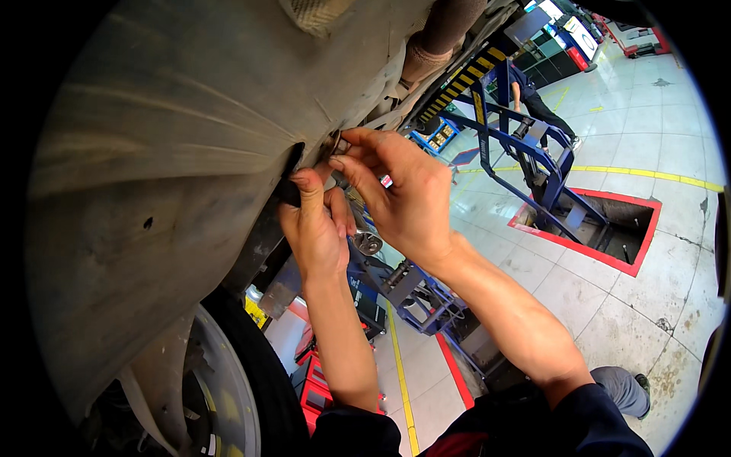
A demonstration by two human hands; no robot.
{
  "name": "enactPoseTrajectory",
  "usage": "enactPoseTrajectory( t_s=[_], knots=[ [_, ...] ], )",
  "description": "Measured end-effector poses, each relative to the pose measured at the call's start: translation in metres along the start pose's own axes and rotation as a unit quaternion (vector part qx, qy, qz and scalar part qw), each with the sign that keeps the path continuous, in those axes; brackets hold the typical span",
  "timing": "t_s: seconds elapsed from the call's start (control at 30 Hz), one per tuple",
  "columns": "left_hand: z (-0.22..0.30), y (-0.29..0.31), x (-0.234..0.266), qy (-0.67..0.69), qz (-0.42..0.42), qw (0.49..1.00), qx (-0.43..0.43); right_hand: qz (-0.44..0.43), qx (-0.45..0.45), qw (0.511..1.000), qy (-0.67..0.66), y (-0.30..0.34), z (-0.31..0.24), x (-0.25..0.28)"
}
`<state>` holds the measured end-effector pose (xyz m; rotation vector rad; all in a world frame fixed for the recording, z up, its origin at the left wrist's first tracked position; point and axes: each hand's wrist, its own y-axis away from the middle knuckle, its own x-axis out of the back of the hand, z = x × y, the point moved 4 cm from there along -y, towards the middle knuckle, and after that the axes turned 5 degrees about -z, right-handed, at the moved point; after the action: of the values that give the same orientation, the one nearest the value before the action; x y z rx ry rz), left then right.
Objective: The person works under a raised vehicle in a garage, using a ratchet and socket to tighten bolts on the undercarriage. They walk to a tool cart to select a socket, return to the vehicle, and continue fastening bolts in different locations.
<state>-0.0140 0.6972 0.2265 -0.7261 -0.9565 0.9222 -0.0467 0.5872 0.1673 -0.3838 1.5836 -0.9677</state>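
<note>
Overhead is the large grey underbody panel (183, 152) of a raised vehicle. My left hand (316, 228) is closed at its edge, the thumb pressed on a thin black flap (292, 164). Just beyond, the thumb and forefinger of my right hand (403, 186) pinch together at a small, round, brownish metal piece (334, 142) by the panel's edge. Its exact kind is too small to tell, and fingers partly cover it. A shiny ratchet-like metal head (368, 243) shows beside my left hand; I cannot tell whether that hand holds it.
A wheel (228, 381) hangs at the lower left. Blue scissor lift legs (487, 129) stand at right above a red-edged floor pit (643, 236), with more lift parts (419, 297) below my hands. A red tool cart (314, 388) and another person (537, 107) are farther off.
</note>
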Motion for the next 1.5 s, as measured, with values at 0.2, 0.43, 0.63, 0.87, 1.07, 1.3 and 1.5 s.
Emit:
enactPoseTrajectory(
  t_s=[0.2,0.43,0.63,0.87,1.07,1.3,1.5],
  knots=[
    [0.002,-0.004,0.0,0.05,-0.03,0.998,-0.007,0.016,0.044,0.999,0.022,-0.008,-0.009,0.005],
    [-0.001,-0.003,-0.001,0.022,-0.013,1.0,-0.012,0.031,-0.013,0.999,-0.026,-0.005,-0.001,0.0],
    [-0.002,-0.003,0.0,0.021,-0.019,1.0,-0.011,0.027,0.027,0.999,0.001,-0.005,-0.003,0.001],
    [0.004,0.0,-0.006,0.02,0.005,1.0,-0.011,-0.017,0.066,0.992,0.109,-0.008,-0.009,0.007],
    [-0.001,-0.004,-0.001,0.012,-0.015,1.0,-0.012,-0.021,0.029,0.999,0.039,-0.009,-0.004,0.004],
    [0.0,0.0,-0.004,0.014,-0.045,0.999,0.01,-0.005,0.083,0.993,0.085,-0.01,-0.006,0.005],
    [0.0,-0.001,-0.002,0.016,-0.044,0.999,0.0,-0.101,0.085,0.97,0.203,-0.015,-0.01,0.003]
  ],
)
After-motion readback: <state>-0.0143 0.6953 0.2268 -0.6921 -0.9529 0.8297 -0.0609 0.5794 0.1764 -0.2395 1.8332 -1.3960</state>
